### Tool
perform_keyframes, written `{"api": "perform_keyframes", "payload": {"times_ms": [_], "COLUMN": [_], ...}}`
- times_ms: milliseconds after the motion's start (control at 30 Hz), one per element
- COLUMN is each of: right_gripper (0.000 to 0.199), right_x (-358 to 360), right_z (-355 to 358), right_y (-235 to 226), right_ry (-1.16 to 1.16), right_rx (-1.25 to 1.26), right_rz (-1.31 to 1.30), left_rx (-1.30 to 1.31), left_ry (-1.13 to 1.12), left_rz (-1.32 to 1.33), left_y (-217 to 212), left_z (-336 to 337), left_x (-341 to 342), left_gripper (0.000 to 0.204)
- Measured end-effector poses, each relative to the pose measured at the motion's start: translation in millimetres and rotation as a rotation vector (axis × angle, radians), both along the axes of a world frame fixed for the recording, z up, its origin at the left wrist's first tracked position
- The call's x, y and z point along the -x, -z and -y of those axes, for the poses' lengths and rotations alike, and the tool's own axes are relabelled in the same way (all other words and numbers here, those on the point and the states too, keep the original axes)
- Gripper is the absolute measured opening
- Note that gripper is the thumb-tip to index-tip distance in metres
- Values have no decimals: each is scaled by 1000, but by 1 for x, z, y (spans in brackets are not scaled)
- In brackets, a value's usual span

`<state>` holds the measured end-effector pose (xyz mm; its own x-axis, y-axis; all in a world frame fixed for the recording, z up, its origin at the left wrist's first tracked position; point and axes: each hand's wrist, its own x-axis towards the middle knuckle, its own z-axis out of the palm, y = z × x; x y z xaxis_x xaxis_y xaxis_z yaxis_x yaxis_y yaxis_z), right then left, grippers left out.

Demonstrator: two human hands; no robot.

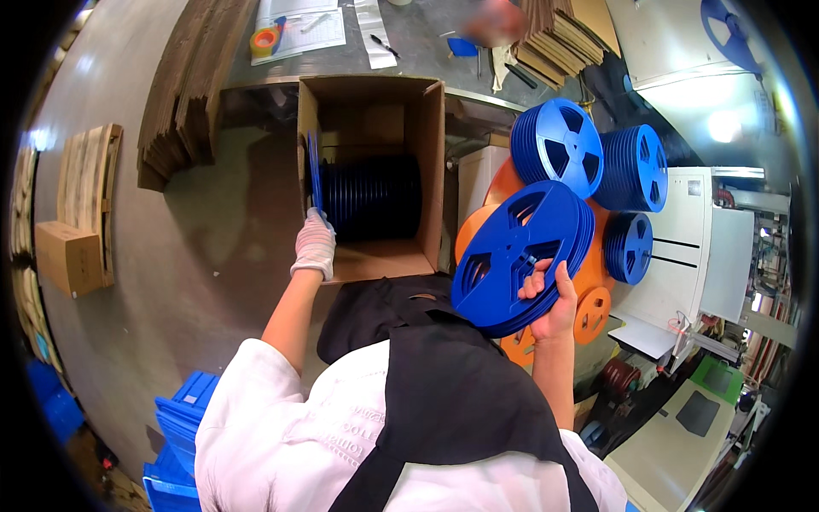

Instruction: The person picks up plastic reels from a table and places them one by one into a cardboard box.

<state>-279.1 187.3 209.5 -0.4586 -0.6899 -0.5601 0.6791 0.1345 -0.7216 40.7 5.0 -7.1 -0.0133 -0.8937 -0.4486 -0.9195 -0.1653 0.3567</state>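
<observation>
The gloved left fingers (315, 218) are holding a thin blue wheel (315, 175) inside the brown box (434, 175). Dark wheels (377, 198) are sitting beside it. The bare right fingers (535, 284) are gripping a stack of blue wheels (512, 247). Orange tape (263, 41) is lying on papers (322, 32).

Left forearm (290, 320) extended forward, angled right — left grip (316, 245) gloved, clasped. Right forearm (554, 384) forward, nearly straight; right grip (554, 309) bare — fingers curled, thumb apart.

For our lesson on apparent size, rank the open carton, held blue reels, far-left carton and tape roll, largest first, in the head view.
Open carton
Held blue reels
Far-left carton
Tape roll
</observation>
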Motion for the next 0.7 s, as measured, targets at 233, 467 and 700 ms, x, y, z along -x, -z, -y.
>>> {"api": "perform_keyframes", "payload": {"times_ms": [233,467,700], "right_gripper": [31,31,31], "right_x": [-4,-14,-15], "right_z": [-3,5,14], "right_y": [2,11,12], "right_ry": [-9,-115,-203], "right_rx": [39,46,14], "right_rz": [23,-17,-7], "left_rx": [14,114,151], "left_ry": [-91,-85,-69], "left_rz": [-1,-100,-102], "left_y": [35,39,49], "left_z": [15,2,10], "left_x": [-3,-15,-6], "left_gripper": [25,25,20]}}
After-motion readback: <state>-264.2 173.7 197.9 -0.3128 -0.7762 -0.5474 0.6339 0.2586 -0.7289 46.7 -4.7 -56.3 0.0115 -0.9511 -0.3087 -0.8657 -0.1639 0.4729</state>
